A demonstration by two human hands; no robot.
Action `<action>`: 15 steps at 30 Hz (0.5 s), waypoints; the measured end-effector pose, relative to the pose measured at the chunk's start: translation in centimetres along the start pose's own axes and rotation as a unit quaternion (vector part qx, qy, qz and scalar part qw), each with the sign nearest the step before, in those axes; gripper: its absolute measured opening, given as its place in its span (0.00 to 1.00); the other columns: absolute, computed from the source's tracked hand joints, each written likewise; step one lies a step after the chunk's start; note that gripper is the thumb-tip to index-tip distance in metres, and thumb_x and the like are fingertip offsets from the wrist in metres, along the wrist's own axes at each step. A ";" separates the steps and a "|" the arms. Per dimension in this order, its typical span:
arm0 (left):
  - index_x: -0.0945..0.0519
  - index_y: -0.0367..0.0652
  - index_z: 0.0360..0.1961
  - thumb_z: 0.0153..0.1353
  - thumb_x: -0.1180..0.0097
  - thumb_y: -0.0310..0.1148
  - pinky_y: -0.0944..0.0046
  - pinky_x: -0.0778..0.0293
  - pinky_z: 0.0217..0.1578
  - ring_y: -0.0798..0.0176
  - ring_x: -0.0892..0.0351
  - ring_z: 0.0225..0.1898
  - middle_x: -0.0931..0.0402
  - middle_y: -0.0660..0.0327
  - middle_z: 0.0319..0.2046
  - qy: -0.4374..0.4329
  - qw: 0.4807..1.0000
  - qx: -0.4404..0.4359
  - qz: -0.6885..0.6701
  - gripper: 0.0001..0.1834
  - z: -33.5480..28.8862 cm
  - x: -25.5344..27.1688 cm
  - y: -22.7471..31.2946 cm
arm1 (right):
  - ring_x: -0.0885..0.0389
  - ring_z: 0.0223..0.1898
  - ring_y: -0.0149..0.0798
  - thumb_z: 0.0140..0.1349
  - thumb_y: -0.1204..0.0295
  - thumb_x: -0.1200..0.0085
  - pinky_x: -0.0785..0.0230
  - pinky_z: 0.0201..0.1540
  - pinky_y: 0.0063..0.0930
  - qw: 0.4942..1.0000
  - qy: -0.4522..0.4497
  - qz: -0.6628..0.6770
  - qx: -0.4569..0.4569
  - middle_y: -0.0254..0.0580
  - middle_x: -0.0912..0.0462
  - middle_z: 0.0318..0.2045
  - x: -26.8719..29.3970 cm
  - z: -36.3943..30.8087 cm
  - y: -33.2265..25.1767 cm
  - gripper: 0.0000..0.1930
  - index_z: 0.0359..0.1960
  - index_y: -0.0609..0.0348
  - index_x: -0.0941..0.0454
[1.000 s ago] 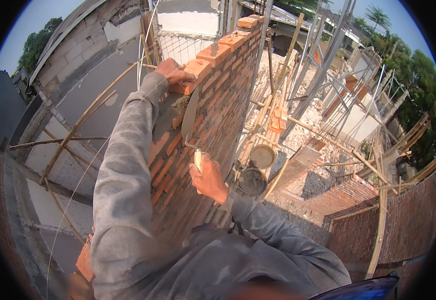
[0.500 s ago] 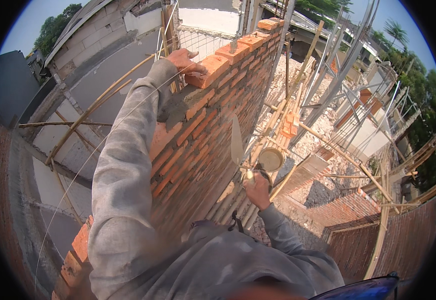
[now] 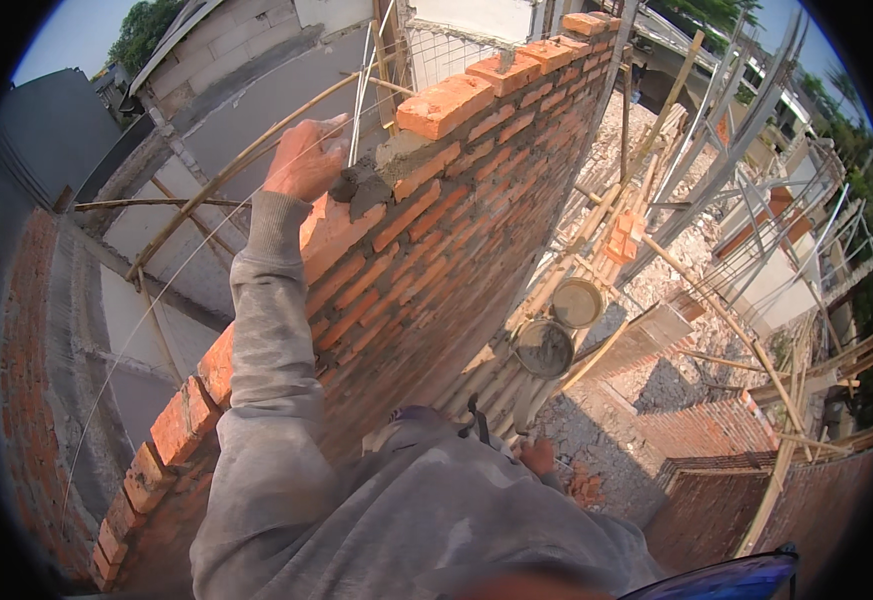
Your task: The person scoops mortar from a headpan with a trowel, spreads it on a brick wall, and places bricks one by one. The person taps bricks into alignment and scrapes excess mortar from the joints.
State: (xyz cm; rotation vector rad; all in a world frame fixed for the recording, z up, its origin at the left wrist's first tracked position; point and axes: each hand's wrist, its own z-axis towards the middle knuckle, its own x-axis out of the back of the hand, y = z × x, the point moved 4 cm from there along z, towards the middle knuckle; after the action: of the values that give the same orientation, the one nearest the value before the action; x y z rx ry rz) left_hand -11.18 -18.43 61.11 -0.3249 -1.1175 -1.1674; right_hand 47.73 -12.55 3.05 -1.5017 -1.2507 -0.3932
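Observation:
My left hand point(image 3: 305, 160) is over the top of the brick wall point(image 3: 426, 260), its fingers loosely stretched toward the wall and nothing seen in them. Just right of it, wet mortar point(image 3: 364, 190) lies on the stepped end of the top course. An orange brick point(image 3: 445, 106) sits beyond, apart from the hand. A thin string line point(image 3: 161, 296) passes by the fingers; whether they touch it is unclear. Low beside my body, my right hand point(image 3: 536, 456) is partly hidden by the sleeve, closed on a trowel whose grey blade point(image 3: 522, 408) points away from me.
Below on the right, a bucket of mortar point(image 3: 544, 352) and another round bucket point(image 3: 578, 303) stand on a bamboo platform point(image 3: 496, 375). A brick stack point(image 3: 624, 238) lies farther along. Bamboo poles point(image 3: 226, 170) cross behind the wall at left; metal uprights point(image 3: 726, 140) rise at right.
My left hand has let go of the orange brick and drawn back left along the wall. My right hand has lowered toward my body with the trowel. The view has shifted.

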 end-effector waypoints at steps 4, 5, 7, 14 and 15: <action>0.11 0.33 0.58 0.59 0.43 0.17 0.51 0.15 0.57 0.46 0.08 0.53 0.09 0.43 0.50 0.101 0.962 -0.114 -0.229 0.25 -10.6 -1.2 12.3 | 0.12 0.45 0.71 0.68 0.51 0.36 0.21 0.50 0.64 0.999 0.014 0.011 0.034 0.72 0.13 0.40 -1.2 0.3 -2.1 0.28 0.41 0.73 0.16; 0.10 0.32 0.53 0.56 0.45 0.14 0.50 0.15 0.57 0.45 0.06 0.47 0.09 0.43 0.45 0.064 0.926 -0.138 -0.345 0.24 -12.0 -1.5 15.6 | 0.12 0.45 0.71 0.68 0.51 0.35 0.21 0.50 0.64 1.000 0.011 0.010 0.017 0.72 0.13 0.40 -1.0 0.5 -2.6 0.27 0.41 0.73 0.16; 0.09 0.34 0.49 0.58 0.38 0.18 0.48 0.13 0.56 0.50 0.06 0.43 0.09 0.50 0.40 0.015 0.872 -0.334 -0.357 0.17 -12.9 0.2 21.3 | 0.11 0.44 0.71 0.69 0.55 0.34 0.20 0.48 0.63 0.998 0.056 0.001 0.041 0.71 0.12 0.37 -0.1 0.5 -4.0 0.23 0.40 0.70 0.17; 0.13 0.43 0.49 0.63 0.30 0.36 0.37 0.12 0.55 0.56 0.07 0.38 0.11 0.56 0.38 -0.118 0.733 -0.529 -0.411 0.15 -13.3 6.1 32.1 | 0.14 0.43 0.73 0.67 0.58 0.34 0.23 0.48 0.66 0.988 0.111 0.081 -0.076 0.69 0.14 0.35 4.2 -3.2 -5.2 0.20 0.38 0.67 0.19; 0.12 0.43 0.49 0.63 0.31 0.34 0.38 0.12 0.55 0.56 0.07 0.38 0.11 0.56 0.38 -0.124 0.713 -0.544 -0.424 0.15 -13.2 6.1 32.9 | 0.14 0.44 0.74 0.67 0.58 0.34 0.23 0.48 0.66 0.983 0.109 0.089 -0.121 0.70 0.14 0.35 4.1 -4.5 -4.4 0.20 0.38 0.67 0.20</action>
State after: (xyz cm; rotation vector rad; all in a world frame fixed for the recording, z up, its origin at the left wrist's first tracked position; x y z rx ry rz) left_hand 23.57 -17.55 70.57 -0.9528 -0.6353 -2.6577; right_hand 47.22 -15.07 10.13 -1.7105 -0.9118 -0.5906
